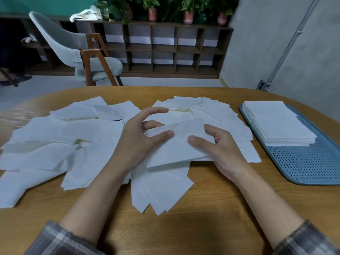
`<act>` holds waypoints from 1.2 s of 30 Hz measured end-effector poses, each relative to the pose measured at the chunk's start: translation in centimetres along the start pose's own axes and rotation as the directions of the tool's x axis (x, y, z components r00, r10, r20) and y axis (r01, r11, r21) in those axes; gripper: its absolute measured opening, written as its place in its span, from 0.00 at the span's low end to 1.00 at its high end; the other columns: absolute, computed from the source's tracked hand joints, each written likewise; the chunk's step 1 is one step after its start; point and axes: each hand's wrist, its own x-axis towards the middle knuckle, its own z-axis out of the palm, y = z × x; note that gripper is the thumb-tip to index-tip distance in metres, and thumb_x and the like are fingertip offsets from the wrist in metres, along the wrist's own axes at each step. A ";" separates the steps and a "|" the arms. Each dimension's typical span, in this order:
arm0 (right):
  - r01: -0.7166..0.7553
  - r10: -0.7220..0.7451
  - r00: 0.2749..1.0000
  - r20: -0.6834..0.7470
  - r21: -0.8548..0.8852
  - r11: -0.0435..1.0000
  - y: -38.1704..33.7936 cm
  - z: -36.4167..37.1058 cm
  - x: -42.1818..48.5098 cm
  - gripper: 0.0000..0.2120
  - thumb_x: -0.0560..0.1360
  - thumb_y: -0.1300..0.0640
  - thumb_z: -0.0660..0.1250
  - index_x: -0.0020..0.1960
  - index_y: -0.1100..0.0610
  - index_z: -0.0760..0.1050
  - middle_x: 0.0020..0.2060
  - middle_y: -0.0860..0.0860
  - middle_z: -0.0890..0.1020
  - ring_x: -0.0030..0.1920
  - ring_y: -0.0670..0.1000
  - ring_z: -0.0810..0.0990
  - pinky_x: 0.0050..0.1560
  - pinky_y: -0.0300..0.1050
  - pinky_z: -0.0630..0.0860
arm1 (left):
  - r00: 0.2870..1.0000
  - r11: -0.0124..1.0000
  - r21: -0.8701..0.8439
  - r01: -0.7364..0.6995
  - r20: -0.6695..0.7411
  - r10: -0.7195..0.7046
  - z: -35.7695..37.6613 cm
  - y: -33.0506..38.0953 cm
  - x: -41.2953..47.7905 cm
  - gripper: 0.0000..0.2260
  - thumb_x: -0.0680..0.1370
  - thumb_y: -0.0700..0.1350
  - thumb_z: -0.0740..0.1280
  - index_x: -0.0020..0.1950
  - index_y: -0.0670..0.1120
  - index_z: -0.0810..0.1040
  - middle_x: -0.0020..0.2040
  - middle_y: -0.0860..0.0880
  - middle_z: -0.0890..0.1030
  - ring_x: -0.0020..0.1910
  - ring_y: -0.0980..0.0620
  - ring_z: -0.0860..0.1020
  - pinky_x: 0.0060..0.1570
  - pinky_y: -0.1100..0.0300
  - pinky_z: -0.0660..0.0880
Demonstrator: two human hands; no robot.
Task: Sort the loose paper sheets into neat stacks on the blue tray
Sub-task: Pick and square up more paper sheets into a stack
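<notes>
Two hands share one load. My left hand (136, 137) and right hand (220, 148) each pinch a thin bundle of white rectangular paper sheets (176, 146) from opposite ends, thumbs on top and fingers beneath. I judge that this grip lets me square the edges before stacking. The left forefinger stands free, stretched above the bundle. The bundle sits directly over the loose white sheets (55, 144), which lie fanned and overlapping across the left and middle of the oval wooden counter (202, 208); whether it touches them I cannot tell. The blue perforated plastic tray (303, 162) lies to my right, beyond the right hand and well apart from the bundle. A squared stack of white sheets (277, 122) occupies its far end, probably leaving the near end for another stack. Most sheets are not yet sorted.
</notes>
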 end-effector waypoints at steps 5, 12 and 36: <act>-0.001 0.002 1.000 0.011 -0.057 0.998 -0.3 0.6 -0.3 0.14 0.75 0.53 0.75 0.61 0.52 0.84 0.55 0.49 0.88 0.58 0.51 0.87 0.62 0.52 0.80 | 0.998 0.999 0.034 -0.030 0.052 0.028 0.4 -0.4 0.1 0.21 0.75 0.44 0.80 0.65 0.56 0.80 0.43 0.53 0.88 0.50 0.58 0.85 0.51 0.72 0.76; -0.019 0.020 1.000 0.008 -0.091 0.996 -0.2 0.8 -0.4 0.11 0.79 0.55 0.73 0.61 0.51 0.83 0.53 0.45 0.89 0.55 0.45 0.87 0.53 0.38 0.81 | 0.994 0.993 0.081 -0.088 0.074 0.082 0.5 -1.0 0.3 0.21 0.74 0.45 0.80 0.65 0.58 0.80 0.45 0.55 0.88 0.54 0.58 0.83 0.58 0.63 0.76; 0.074 -0.204 0.925 -0.319 -0.377 0.923 1.2 -1.5 1.2 0.15 0.80 0.66 0.69 0.54 0.48 0.87 0.53 0.36 0.87 0.61 0.35 0.80 0.59 0.24 0.70 | 0.968 0.790 0.561 -0.249 0.176 0.180 3.2 -3.6 -0.6 0.19 0.70 0.64 0.78 0.51 0.56 0.77 0.46 0.58 0.76 0.44 0.60 0.75 0.44 0.62 0.72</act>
